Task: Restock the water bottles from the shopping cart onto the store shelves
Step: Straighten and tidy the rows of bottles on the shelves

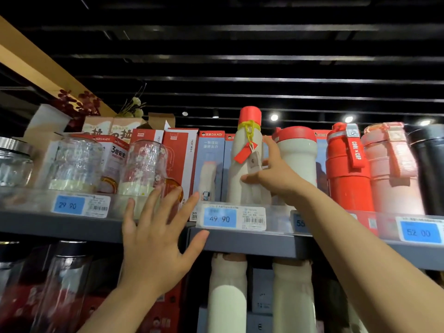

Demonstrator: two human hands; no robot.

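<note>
A tall white bottle (236, 193) with a red cap, a yellow cord and hanging tags stands upright on the top grey shelf (252, 243), above the 49.90 price label. My right hand (276, 176) holds it from the right, thumb across its front and fingers along its side. My left hand (153, 246) is open with fingers spread, raised in front of the shelf's edge and holding nothing. The shopping cart is out of view.
Right of the bottle stand a wide white bottle with a red lid (298, 159), a red bottle (346, 179), a pink one (389, 183) and a black one (430, 169). Blue boxes (211, 164) sit behind. Glass cups (144, 169) stand left. More white bottles (228, 296) fill the lower shelf.
</note>
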